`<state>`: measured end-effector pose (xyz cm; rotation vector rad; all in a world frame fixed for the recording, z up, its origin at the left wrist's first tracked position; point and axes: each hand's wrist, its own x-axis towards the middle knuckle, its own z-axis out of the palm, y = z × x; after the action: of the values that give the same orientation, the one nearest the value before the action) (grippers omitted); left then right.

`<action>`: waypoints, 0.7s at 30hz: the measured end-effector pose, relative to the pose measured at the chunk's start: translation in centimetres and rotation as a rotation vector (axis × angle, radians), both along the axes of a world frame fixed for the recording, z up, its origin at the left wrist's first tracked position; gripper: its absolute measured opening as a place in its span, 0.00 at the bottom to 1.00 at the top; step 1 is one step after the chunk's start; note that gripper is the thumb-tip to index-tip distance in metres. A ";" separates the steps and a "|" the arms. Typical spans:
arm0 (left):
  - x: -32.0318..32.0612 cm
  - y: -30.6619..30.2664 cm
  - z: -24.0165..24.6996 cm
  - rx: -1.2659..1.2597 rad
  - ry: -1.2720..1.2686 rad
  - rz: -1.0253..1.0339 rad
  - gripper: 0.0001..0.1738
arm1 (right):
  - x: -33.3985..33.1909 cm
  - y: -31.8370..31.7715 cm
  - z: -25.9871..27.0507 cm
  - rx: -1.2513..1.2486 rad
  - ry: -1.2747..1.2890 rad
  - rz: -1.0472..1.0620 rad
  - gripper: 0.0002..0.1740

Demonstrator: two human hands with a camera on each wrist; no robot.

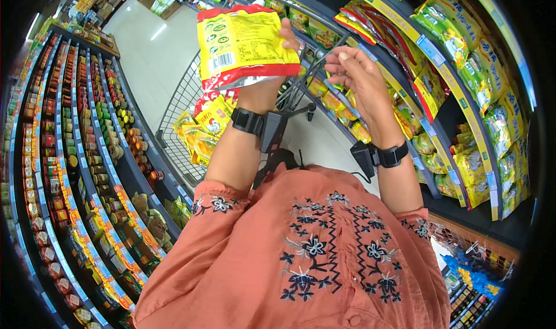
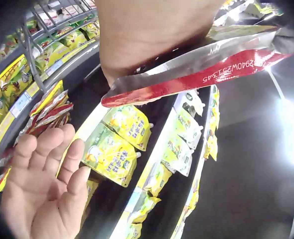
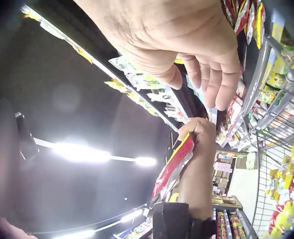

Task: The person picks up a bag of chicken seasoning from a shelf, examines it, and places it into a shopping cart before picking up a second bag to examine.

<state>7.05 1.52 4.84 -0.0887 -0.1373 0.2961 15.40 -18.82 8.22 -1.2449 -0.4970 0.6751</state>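
I see the left hand (image 1: 288, 35) grip the bag (image 1: 249, 45) by its side, up near the cart's edge (image 1: 160, 136). The right hand (image 1: 364, 80) is apart, loose and holding nothing. Gentle fingers should keep the bag flat.

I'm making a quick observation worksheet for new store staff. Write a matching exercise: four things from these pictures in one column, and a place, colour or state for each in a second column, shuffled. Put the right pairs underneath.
Column 1
1. Yellow-and-red bag
2. Right hand
3. Wire cart
4. Shirt

Column 2
A. Holding nothing
B. Coral, with dark flower embroidery
C. Gripped by the left hand
D. Has yellow packets inside

Right pairs: 1-C, 2-A, 3-D, 4-B
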 end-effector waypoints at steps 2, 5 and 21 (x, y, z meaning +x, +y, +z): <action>-0.4 -0.1 1.7 -0.010 0.000 0.052 0.31 | -1.0 -0.1 0.9 0.013 0.033 0.053 0.16; 0.0 0.6 1.5 0.032 -0.054 0.073 0.32 | -1.7 -0.1 1.3 0.014 0.041 0.100 0.16; -1.2 0.0 -0.9 0.241 0.225 0.061 0.29 | -3.2 -0.5 2.0 0.042 -0.030 0.199 0.18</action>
<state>5.87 1.53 3.94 0.1880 0.0479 0.3461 12.22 -19.30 10.24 -1.1767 -0.6628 0.8105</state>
